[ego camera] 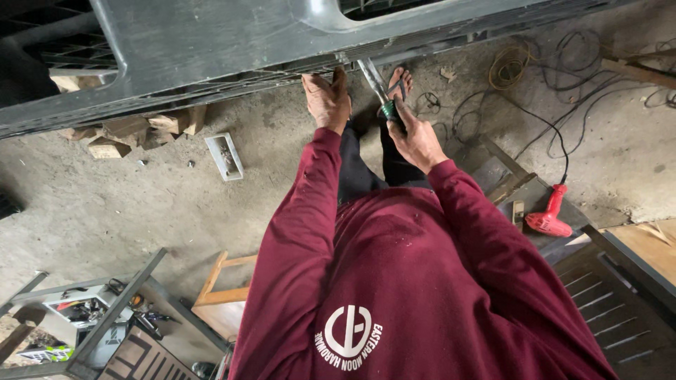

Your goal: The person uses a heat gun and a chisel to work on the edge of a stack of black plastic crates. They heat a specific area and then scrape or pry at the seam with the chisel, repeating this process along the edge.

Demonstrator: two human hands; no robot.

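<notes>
A long grey car bumper [211, 49] is seen stretched across the top of the view, raised above a dusty concrete floor [127, 204]. Below it, the middle of the view is filled by a dark red long-sleeved shirt [415, 281], with both sleeves stretched up towards the bumper's lower edge. At the lower left a metal frame [105, 317] is seen over a tray of small tools. A pile of wood blocks [127, 130] is lying under the bumper on the left, and a small white rectangular box [224, 155] is lying on the floor just beside them. On the right a red power drill [549, 217] is resting on a dark board, with black cables [563, 77] spread over the floor behind it.

The left hand [327, 98] is pressed flat against the lower edge of the bumper, fingers spread and nothing gripped. The right hand [415, 137] is clenched around the dark green handle of a hand tool [380, 91], whose metal shaft is angled up to the bumper edge, its tip just beside the left hand's fingers. A bare foot [398, 83] in a sandal is visible on the floor behind the tool.
</notes>
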